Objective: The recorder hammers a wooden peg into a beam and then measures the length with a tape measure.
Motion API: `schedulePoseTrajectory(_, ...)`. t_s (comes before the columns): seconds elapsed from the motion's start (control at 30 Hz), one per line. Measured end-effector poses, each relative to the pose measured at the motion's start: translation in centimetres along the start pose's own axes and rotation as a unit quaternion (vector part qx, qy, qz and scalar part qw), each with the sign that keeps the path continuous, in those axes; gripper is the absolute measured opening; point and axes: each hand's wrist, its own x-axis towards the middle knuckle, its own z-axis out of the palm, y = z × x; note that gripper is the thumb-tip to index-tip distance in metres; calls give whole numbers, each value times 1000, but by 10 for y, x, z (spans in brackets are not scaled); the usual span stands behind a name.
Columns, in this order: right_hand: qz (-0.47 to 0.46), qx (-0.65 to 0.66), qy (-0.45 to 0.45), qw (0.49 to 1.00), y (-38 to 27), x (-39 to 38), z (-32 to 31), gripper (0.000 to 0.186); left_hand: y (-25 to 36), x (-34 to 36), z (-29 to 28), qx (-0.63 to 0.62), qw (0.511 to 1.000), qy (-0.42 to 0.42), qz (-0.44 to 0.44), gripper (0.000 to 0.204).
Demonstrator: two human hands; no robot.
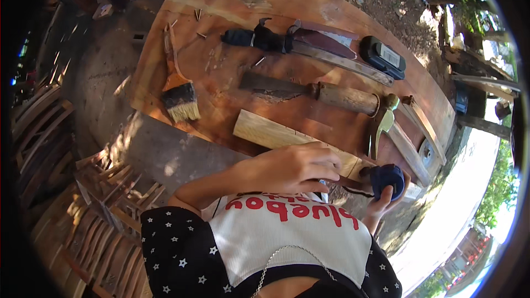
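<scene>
While the left hand (292, 168) lies curled, palm down, over the near end of a pale wooden strip (276, 131) at the table (221, 0) edge, the right hand (386, 193) grips a tool with a dark blue wrapped handle (386, 179), fingers shut round it. Its working end is hidden beneath the left hand, so any cut cannot be seen. Strip looks clean, unmarked, straight-grained on the visible part; judged early in the work. Lying untouched beyond: paintbrush (179, 96), claw hammer (381, 127), large knife (309, 92).
</scene>
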Motion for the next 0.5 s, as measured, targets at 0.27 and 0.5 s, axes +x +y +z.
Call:
schedulePoseTrajectory(0.27,3,-40,-51,998,-10,11,10,63,34,-4,-52,-140,982,121,-37,12)
schedulePoseTrajectory(0.5,-19,-97,-102,990,-16,19,3,50,39,-46,-123,134,811,514,-244,31)
